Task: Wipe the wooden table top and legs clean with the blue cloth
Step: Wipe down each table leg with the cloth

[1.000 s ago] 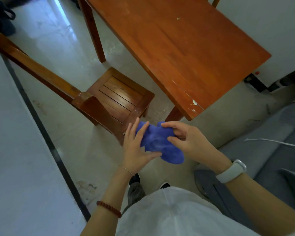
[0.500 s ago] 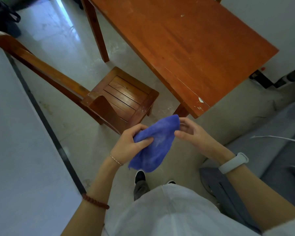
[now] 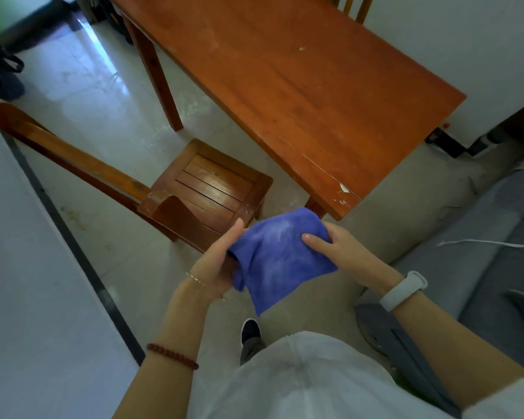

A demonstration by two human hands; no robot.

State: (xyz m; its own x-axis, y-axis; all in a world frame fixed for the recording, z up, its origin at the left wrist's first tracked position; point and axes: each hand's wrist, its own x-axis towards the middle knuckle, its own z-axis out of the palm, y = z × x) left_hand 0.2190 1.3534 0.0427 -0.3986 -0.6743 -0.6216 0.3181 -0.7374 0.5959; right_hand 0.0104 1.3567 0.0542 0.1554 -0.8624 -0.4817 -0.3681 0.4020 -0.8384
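The blue cloth (image 3: 277,258) is spread between both hands in front of my body, above the floor. My left hand (image 3: 217,263) grips its left edge, fingers wrapped under the fabric. My right hand (image 3: 336,252) pinches its right side, thumb lying on top. The wooden table (image 3: 291,86) stands ahead, reddish brown, with a chipped near corner just beyond the cloth and a small pale speck on its top. One table leg (image 3: 156,74) shows at the far left, and another stub of a leg (image 3: 315,207) sits below the near corner.
A wooden chair (image 3: 212,192) with a slatted seat stands left of the table, close to my left hand. A grey sofa (image 3: 481,252) with a white cable lies to the right. A white wall with a dark strip runs along the left. My shoe (image 3: 250,326) is on the tiled floor.
The cloth was bunched between my hands, then pulled open; now it is spread flatter between them. My view has shifted so the table sits a little farther away.
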